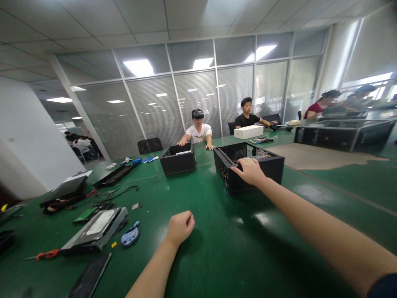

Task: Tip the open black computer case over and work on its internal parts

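My right hand (249,170) reaches forward and rests on the near top edge of a black open-topped computer case (254,178), its fingers bent over the rim. Coloured connectors show on the left side of that case. My left hand (180,227) lies on the green table (198,265), curled into a loose fist with nothing visible in it. Left of this fist is a small blue round gadget (130,236), apart from it. Beyond that sits a hard drive (101,223) in a metal bracket.
Across the table, a person in white touches a smaller black case (178,160). A screwdriver (48,254), a dark flat panel (89,277) and a green circuit board (85,214) lie left. A white box (248,131) and larger black case (344,134) stand right.
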The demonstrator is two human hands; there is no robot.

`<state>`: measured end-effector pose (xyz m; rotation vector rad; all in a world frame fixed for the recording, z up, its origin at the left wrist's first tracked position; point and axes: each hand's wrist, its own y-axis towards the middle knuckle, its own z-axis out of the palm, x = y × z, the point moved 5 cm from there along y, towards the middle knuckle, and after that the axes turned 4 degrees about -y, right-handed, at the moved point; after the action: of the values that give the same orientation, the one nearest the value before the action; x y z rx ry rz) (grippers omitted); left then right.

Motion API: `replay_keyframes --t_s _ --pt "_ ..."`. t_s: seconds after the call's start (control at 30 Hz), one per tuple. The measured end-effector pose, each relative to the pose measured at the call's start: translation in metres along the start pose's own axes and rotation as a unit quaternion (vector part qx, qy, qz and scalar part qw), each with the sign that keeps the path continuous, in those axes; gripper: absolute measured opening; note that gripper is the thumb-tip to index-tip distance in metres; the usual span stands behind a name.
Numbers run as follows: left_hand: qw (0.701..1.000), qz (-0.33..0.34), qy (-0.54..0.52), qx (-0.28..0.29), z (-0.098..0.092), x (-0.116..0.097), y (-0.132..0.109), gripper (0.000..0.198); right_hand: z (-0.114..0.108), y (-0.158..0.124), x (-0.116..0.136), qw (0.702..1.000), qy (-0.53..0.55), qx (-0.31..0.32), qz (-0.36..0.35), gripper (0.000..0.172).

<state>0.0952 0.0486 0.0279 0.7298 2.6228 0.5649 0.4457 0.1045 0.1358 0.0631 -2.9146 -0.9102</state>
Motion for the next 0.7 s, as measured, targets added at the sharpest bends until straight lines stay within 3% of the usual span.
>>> replay_keyframes --t_s 0.1,0.23,0.33,0.4,0.5,0.53,0.57,0.63,0.7 --pt "1.0 0.005 -0.013 0.002 -0.001 -0.004 0.0 0.028 0.005 0.019 -0.003 0.998 -0.018 0.065 -0.003 0.059" --pt "0.999 0.006 -0.036 -0.007 -0.004 -0.002 -0.003 0.027 -0.012 0.004 0.008 0.995 -0.003 0.089 -0.041 0.056" --pt "0.994 0.023 -0.097 -0.047 -0.007 -0.006 -0.001 0.021 -0.042 -0.033 0.034 0.991 0.032 0.086 -0.096 0.053" --pt "0.981 0.037 -0.157 -0.111 -0.017 -0.014 0.002 0.018 -0.066 -0.064 0.059 0.987 0.056 0.093 -0.117 0.054" --pt "0.95 0.048 -0.223 -0.214 -0.05 -0.035 0.013 0.026 -0.102 -0.114 0.107 0.977 0.083 0.12 -0.153 0.048" --pt "0.944 0.057 -0.237 -0.223 -0.063 -0.045 0.017 0.026 -0.112 -0.13 0.124 0.972 0.086 0.128 -0.175 0.046" --pt "0.944 0.073 -0.251 -0.204 -0.075 -0.057 0.022 0.025 -0.122 -0.145 0.139 0.965 0.087 0.135 -0.209 0.048" --pt "0.948 0.135 -0.277 -0.08 -0.094 -0.084 0.03 0.024 -0.142 -0.17 0.166 0.941 0.082 0.143 -0.297 0.049" --pt "0.932 0.215 -0.289 0.051 -0.109 -0.109 0.029 0.023 -0.163 -0.181 0.179 0.911 0.09 0.156 -0.37 0.037"
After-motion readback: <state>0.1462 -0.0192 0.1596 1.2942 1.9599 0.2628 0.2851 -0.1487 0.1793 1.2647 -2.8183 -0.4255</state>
